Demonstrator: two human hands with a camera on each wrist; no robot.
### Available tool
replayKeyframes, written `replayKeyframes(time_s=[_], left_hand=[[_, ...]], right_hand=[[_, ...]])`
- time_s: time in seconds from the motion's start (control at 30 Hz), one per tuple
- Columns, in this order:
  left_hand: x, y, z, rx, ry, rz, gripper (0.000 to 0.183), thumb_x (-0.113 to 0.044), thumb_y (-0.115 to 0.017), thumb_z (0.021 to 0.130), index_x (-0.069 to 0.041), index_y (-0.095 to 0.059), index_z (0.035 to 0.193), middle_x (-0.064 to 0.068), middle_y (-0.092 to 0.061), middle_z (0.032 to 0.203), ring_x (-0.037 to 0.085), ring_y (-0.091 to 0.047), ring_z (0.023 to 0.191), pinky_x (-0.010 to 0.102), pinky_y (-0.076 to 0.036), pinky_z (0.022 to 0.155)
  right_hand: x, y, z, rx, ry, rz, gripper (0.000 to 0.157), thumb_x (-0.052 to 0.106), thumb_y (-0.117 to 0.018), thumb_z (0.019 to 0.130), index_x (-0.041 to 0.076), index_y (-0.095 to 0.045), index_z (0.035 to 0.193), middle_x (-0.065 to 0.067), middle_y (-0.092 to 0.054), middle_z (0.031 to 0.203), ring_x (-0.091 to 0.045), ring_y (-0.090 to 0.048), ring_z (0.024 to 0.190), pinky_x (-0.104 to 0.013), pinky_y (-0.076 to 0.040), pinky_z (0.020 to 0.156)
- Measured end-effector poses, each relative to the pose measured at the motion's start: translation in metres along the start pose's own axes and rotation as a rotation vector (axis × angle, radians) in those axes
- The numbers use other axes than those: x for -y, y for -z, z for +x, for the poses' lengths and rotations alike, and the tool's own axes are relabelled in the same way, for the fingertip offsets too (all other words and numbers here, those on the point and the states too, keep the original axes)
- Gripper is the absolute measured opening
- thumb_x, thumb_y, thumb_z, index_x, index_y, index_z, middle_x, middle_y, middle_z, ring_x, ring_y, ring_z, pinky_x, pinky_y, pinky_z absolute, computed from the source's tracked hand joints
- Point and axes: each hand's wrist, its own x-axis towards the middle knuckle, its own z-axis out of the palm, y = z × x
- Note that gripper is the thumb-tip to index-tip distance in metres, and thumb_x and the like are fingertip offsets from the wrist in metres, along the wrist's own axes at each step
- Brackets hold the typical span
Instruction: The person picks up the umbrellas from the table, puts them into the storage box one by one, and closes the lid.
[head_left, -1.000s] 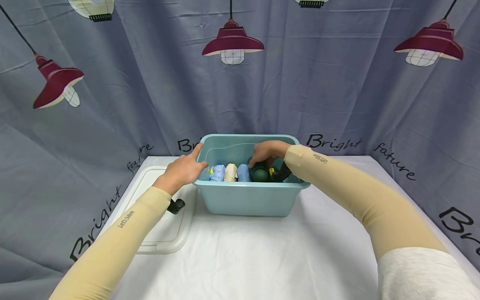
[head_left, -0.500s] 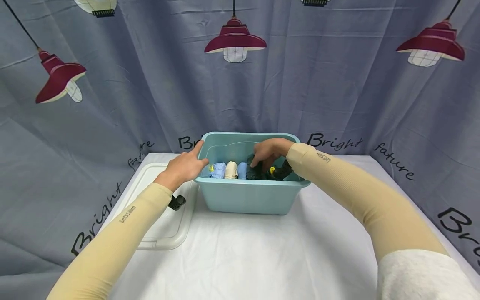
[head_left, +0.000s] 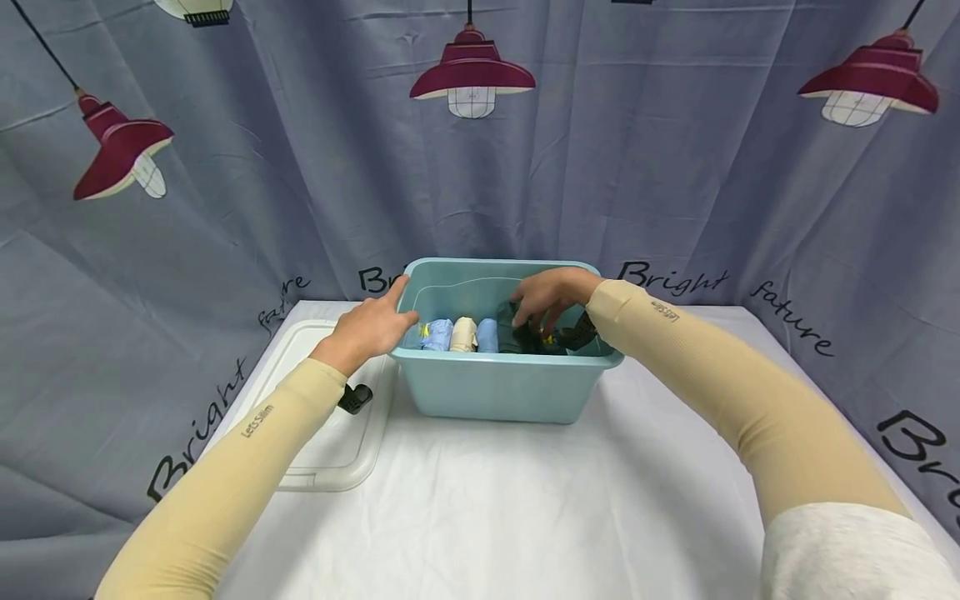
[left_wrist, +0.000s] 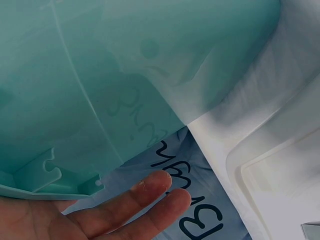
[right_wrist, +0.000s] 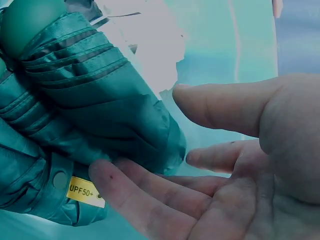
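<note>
A light blue-green plastic bin [head_left: 495, 387] stands on the table. My left hand [head_left: 367, 331] rests at its left rim, fingers extended; in the left wrist view two fingers [left_wrist: 150, 187] reach out straight past the rim. My right hand [head_left: 553, 292] is down inside the bin's right half. Dark green folded umbrellas [right_wrist: 95, 95] lie there side by side, one with a rounded end and one with a strap and a yellow UPF50+ tag [right_wrist: 82, 191]. My right fingertips are right at the umbrellas, thumb spread away. To their left sit blue [head_left: 487, 335] and cream [head_left: 463, 335] rolled bundles.
A translucent white lid [head_left: 330, 454] lies flat on the table left of the bin, partly beneath my left arm. White cloth [head_left: 510, 508] covers the table. Behind and around it hangs a grey-blue curtain [head_left: 345, 192] printed with lamps and lettering.
My right hand has risen slightly and shifted right, its fingers loosening from the green umbrella. That umbrella's round end has dropped from sight behind the front rim. The left hand stays at the rim.
</note>
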Motion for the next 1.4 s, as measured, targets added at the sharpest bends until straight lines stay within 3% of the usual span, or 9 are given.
replayKeyframes(time_s=[0.17, 0.33, 0.73, 0.9, 1.13, 1.27, 1.4], left_hand=[[0.0, -0.001, 0.001, 0.005, 0.004, -0.003, 0.076, -0.051, -0.037, 0.098, -0.034, -0.002, 0.163, 0.015, -0.066, 0.119, 0.03, -0.063, 0.089, 0.045, -0.045, 0.066], [0.0, 0.0, -0.001, 0.005, 0.003, -0.001, 0.076, -0.051, -0.038, 0.098, -0.034, -0.002, 0.163, 0.019, -0.062, 0.13, 0.032, -0.063, 0.097, 0.047, -0.046, 0.069], [0.001, 0.001, -0.002, 0.01, 0.012, -0.009, 0.076, -0.051, -0.037, 0.097, -0.034, -0.002, 0.163, 0.018, -0.059, 0.137, 0.032, -0.063, 0.098, 0.047, -0.046, 0.071], [0.002, 0.001, -0.001, 0.009, 0.009, -0.007, 0.076, -0.05, -0.037, 0.098, -0.033, -0.002, 0.163, 0.018, -0.061, 0.132, 0.031, -0.063, 0.092, 0.046, -0.046, 0.07], [0.002, 0.0, -0.001, 0.007, 0.009, -0.011, 0.076, -0.049, -0.038, 0.098, -0.033, -0.002, 0.163, 0.02, -0.06, 0.134, 0.033, -0.064, 0.097, 0.048, -0.047, 0.072], [0.001, -0.001, -0.001, 0.02, 0.022, -0.014, 0.076, -0.049, -0.038, 0.098, -0.034, -0.002, 0.163, 0.021, -0.055, 0.142, 0.034, -0.063, 0.106, 0.051, -0.047, 0.077], [0.0, -0.001, -0.001, 0.017, 0.014, -0.014, 0.076, -0.049, -0.038, 0.099, -0.034, -0.001, 0.163, 0.021, -0.056, 0.141, 0.034, -0.063, 0.104, 0.051, -0.047, 0.077]], right_hand=[[-0.003, 0.004, -0.002, 0.002, 0.011, -0.01, 0.072, 0.017, -0.055, 0.104, 0.004, -0.013, 0.162, -0.023, -0.029, 0.162, -0.039, -0.045, 0.14, -0.046, -0.052, 0.1], [-0.006, 0.005, -0.01, -0.018, 0.022, -0.027, 0.07, 0.019, -0.054, 0.104, 0.006, -0.016, 0.162, -0.022, -0.037, 0.158, -0.038, -0.044, 0.142, -0.047, -0.049, 0.103], [-0.014, -0.001, -0.043, -0.105, 0.127, -0.084, 0.069, 0.026, -0.06, 0.102, 0.008, -0.026, 0.16, -0.022, -0.04, 0.156, -0.037, -0.051, 0.136, -0.046, -0.049, 0.103], [-0.021, -0.008, -0.057, -0.235, 0.215, -0.141, 0.065, 0.03, -0.063, 0.1, 0.011, -0.037, 0.157, -0.022, -0.048, 0.15, -0.035, -0.063, 0.12, -0.05, -0.049, 0.102], [-0.037, -0.021, -0.071, -0.457, 0.322, -0.128, 0.056, 0.026, -0.066, 0.097, 0.013, -0.049, 0.15, -0.017, -0.055, 0.145, -0.033, -0.049, 0.137, -0.053, -0.044, 0.106], [-0.048, -0.028, -0.076, -0.588, 0.347, -0.148, 0.052, 0.026, -0.067, 0.096, 0.013, -0.055, 0.145, -0.015, -0.058, 0.142, -0.033, -0.051, 0.133, -0.053, -0.045, 0.104], [-0.061, -0.034, -0.077, -0.705, 0.388, -0.157, 0.049, 0.023, -0.068, 0.096, 0.011, -0.057, 0.142, -0.014, -0.057, 0.143, -0.034, -0.05, 0.133, -0.054, -0.043, 0.106]])
